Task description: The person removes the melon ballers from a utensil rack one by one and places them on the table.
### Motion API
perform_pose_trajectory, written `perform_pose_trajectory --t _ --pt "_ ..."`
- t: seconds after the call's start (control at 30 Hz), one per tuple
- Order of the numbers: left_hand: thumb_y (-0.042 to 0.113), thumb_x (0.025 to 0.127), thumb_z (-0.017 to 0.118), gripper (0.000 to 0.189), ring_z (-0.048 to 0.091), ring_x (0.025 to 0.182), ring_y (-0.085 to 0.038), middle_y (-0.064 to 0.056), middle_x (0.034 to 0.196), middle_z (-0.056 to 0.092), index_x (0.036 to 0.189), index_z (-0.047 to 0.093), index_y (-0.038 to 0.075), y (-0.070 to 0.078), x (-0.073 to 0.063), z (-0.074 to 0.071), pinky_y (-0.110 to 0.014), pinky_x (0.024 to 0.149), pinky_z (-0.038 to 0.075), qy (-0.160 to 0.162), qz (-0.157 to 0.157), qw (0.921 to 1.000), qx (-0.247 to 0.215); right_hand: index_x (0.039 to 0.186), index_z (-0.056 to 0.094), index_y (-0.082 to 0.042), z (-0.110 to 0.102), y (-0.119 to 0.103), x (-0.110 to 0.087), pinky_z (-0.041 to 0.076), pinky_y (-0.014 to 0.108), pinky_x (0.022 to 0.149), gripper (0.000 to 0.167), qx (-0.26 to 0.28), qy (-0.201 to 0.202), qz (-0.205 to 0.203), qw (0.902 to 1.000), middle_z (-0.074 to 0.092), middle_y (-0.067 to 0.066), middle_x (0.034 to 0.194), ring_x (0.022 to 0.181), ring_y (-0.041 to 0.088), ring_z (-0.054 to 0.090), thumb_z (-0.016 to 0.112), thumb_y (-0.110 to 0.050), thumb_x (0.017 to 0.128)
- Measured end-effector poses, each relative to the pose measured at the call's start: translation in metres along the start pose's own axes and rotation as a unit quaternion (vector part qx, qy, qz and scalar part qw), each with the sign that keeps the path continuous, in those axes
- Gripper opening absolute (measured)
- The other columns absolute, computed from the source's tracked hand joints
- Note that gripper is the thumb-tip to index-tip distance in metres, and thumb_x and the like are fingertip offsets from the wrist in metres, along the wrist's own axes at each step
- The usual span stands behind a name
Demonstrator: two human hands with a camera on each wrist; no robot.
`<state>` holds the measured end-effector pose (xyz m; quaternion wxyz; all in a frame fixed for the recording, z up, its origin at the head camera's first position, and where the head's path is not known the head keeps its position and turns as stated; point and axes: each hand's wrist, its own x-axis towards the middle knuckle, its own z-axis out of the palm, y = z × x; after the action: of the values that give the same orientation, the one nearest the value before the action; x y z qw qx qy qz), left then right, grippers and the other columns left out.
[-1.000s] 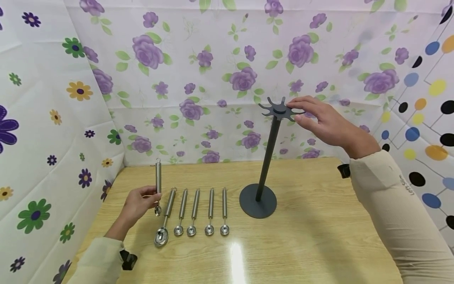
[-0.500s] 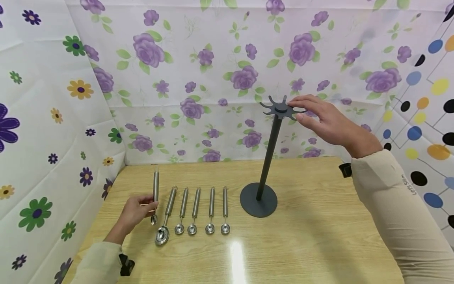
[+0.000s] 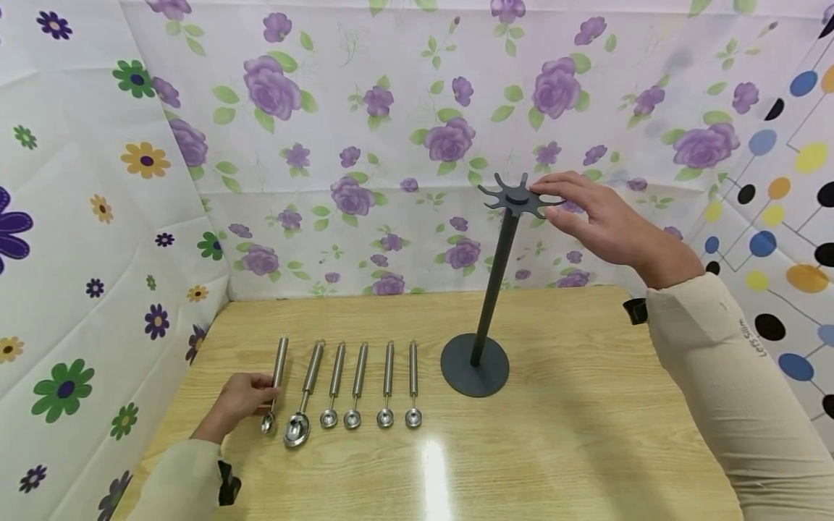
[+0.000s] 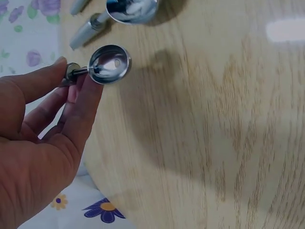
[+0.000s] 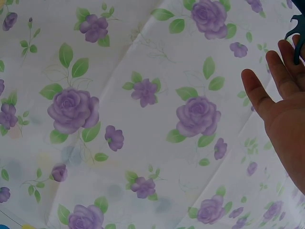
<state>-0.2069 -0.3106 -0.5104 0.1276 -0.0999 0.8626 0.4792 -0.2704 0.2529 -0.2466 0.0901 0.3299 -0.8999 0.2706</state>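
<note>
My left hand (image 3: pixel 237 401) pinches the handle of a small steel melon baller (image 3: pixel 279 362) at the left end of a row. Its round bowl, with a small hole, faces the camera in the left wrist view, where the thumb and fingers of the left hand (image 4: pixel 52 119) meet at its neck. Beside it lies a melon baller with a larger oval bowl (image 3: pixel 297 428). High on the right, my right hand (image 3: pixel 606 224) touches the hooked top of a dark rotating utensil stand (image 3: pixel 517 195), fingers fairly straight. Only a hook (image 5: pixel 298 43) of it shows in the right wrist view.
Several smaller melon ballers lie parallel between the large one and the stand's round base (image 3: pixel 475 365), among them one at the right end (image 3: pixel 413 376). The wooden table (image 3: pixel 554 434) meets flowered cloth walls (image 3: pixel 391 145) at the back and sides.
My left hand has moved down and slightly left with the melon baller, which has gone from upright to leaning low near the table. The right hand stays at the stand's top.
</note>
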Motion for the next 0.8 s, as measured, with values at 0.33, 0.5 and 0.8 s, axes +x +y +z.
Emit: perform_pose_trajectory --t 0.33,0.5,0.8 --pt "0.002 0.092 0.068 0.030 0.068 0.078 -0.021 -0.017 0.091 0.067 0.112 0.062 -0.019 -0.004 0.017 -0.001 -0.037 0.069 0.061 -0.002 -0.027 0.9983 0.051 0.150 0.046 -0.008 0.000 0.000 0.000 0.028 0.068 0.108 0.049 0.001 -0.001 0.005 1.0000 0.036 0.015 0.155 0.142 0.040 0.031 0.047 -0.030 0.106" --pt "0.000 0.089 0.070 0.030 0.067 0.073 -0.018 -0.018 0.088 0.067 0.111 0.062 -0.020 -0.006 0.025 0.000 -0.034 0.065 0.061 0.006 -0.034 0.9966 0.075 0.149 0.046 -0.007 0.000 0.000 0.000 0.028 0.068 0.108 0.049 -0.004 0.000 0.000 1.0000 0.036 0.016 0.154 0.141 0.041 0.032 0.047 -0.031 0.107" --pt "0.000 0.089 0.070 0.027 0.065 0.067 -0.015 -0.014 0.080 0.069 0.105 0.064 -0.020 -0.005 0.028 0.001 -0.030 0.061 0.059 0.014 -0.040 0.9937 0.104 0.149 0.045 -0.006 0.000 -0.002 0.000 0.028 0.068 0.108 0.049 -0.010 -0.006 0.008 0.9999 0.036 0.016 0.155 0.141 0.041 0.032 0.047 -0.031 0.107"
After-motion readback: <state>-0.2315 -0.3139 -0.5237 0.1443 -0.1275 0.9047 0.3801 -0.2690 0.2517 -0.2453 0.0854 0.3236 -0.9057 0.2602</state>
